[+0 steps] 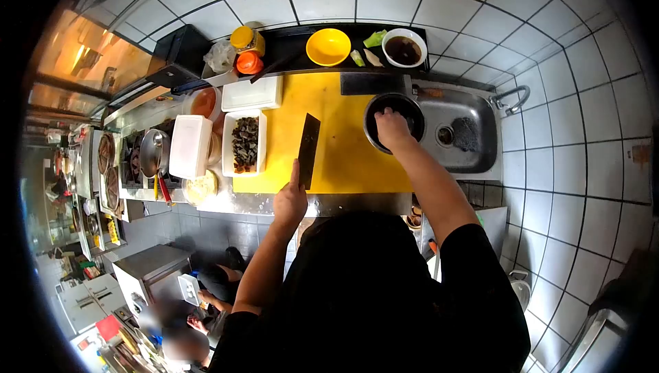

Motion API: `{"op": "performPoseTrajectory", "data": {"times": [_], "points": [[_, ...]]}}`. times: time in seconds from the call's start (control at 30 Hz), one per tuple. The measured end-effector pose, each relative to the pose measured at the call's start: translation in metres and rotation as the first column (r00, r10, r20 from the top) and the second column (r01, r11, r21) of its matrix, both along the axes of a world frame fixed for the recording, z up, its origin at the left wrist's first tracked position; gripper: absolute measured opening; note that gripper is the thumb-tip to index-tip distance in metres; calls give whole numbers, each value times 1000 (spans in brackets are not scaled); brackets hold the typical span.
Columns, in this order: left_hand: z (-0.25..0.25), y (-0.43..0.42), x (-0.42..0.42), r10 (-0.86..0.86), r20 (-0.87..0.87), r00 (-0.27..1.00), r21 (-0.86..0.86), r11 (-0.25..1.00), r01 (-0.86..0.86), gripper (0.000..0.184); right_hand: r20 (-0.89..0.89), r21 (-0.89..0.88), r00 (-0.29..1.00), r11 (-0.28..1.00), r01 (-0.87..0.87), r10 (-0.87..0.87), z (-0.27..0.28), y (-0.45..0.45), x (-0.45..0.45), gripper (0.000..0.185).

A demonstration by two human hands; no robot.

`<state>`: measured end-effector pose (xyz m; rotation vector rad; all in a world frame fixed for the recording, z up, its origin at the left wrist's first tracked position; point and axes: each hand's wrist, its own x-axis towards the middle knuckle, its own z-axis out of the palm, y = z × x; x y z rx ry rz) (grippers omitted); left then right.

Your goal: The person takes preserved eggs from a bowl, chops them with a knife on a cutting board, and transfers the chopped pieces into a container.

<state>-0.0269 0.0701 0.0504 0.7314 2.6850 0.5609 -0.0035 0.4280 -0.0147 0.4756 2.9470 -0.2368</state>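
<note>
My left hand [291, 202] is closed around the handle of a cleaver [309, 150], its dark blade standing over the yellow cutting board [336, 126]. My right hand [392, 128] reaches into a dark round bowl [371, 141] at the board's right side, by the sink. Its fingers are bunched together inside the bowl, and what they hold is hidden. Left of the cleaver, a white tub [228, 146] holds dark chopped pieces. Behind the bowl lies another cleaver [374, 84] with a wooden handle.
A steel sink [491, 136] with a tap [515, 97] adjoins on the right. Along the back shelf are a yellow bowl [328, 47], a white bowl of dark liquid [405, 48] and jars. White lidded boxes [191, 146] and a pan [154, 152] stand left. Another person crouches lower left.
</note>
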Motion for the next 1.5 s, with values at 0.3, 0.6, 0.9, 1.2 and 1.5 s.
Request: {"op": "performPoseTrajectory", "data": {"times": [0.3,0.6,0.9,1.2,1.5], "points": [[-13,-11,8,64,-11,998,-15,998,-64,86,97,-629,946,718,299,-309,16,-5,-7,47],[-18,-13,5,26,-16,1000,54,998,-25,85,16,-568,924,758,322,-381,13,-21,3,51],[-13,-20,-7,38,74,997,-8,999,-37,83,100,-845,919,455,281,-382,57,-57,-8,34],[-4,-28,-14,-114,-12,993,-228,968,108,88,-83,-673,971,731,111,-224,-32,-147,-52,25],[-15,-28,-16,-144,-87,986,-172,977,127,92,-110,-576,933,787,220,-342,-4,-174,-31,45]]}}
